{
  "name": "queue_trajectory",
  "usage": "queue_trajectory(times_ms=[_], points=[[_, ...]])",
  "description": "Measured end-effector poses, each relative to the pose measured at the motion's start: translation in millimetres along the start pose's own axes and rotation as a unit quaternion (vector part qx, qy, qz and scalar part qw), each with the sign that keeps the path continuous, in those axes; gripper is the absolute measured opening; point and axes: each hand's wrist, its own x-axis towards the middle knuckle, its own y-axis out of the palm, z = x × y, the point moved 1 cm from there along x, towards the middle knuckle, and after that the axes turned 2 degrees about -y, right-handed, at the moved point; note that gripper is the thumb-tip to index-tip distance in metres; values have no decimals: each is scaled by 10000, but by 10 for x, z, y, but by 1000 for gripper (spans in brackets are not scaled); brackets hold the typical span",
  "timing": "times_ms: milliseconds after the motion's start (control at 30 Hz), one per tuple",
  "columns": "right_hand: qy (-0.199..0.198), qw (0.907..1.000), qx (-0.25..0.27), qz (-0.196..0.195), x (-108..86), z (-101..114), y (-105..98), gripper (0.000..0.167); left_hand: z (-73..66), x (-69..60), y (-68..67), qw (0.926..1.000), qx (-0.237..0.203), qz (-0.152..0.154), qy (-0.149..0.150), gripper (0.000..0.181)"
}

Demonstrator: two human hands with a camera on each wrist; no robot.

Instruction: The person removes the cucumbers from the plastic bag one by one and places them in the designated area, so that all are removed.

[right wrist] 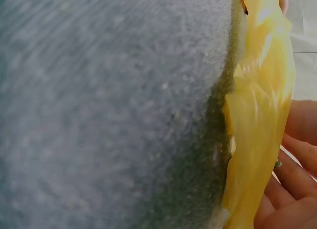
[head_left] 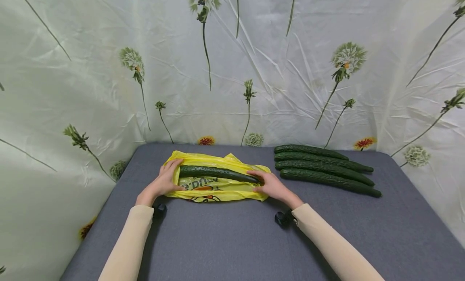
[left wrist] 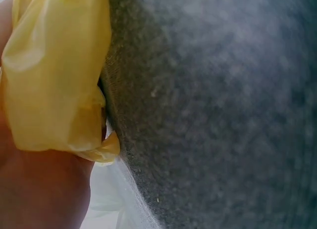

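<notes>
A yellow plastic bag [head_left: 225, 195] with printed lettering lies spread on the grey table, with one dark green cucumber [head_left: 214, 172] lengthwise on it. At the bag's left end my left hand [head_left: 165, 181] holds the bag, fingers and thumb either side of the cucumber's end. Yellow plastic [left wrist: 59, 75] covers part of that hand in the left wrist view. Around the cucumber's right, tapered end curl the fingers of my right hand [head_left: 271, 186]. Behind the bag's edge [right wrist: 257, 120] in the right wrist view, those fingers show beside a small green tip [right wrist: 278, 163].
Several more cucumbers [head_left: 327, 180] lie side by side at the table's back right. The grey cloth-covered table [head_left: 225, 240] ends against a pale curtain [head_left: 276, 71] printed with flowers. Black wrist cameras [head_left: 283, 219] sit under both forearms.
</notes>
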Motion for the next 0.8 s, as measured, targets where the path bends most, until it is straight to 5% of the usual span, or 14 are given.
queue_trajectory(times_ms=[500,800], points=[[-656,9950,-561,-507,123,237,88,48,-17,10,-5,9999,54,32,-81,91],[-941,9927,-686,-323,297,343,236,44,-9,13,0,10000,28,40,13,89]])
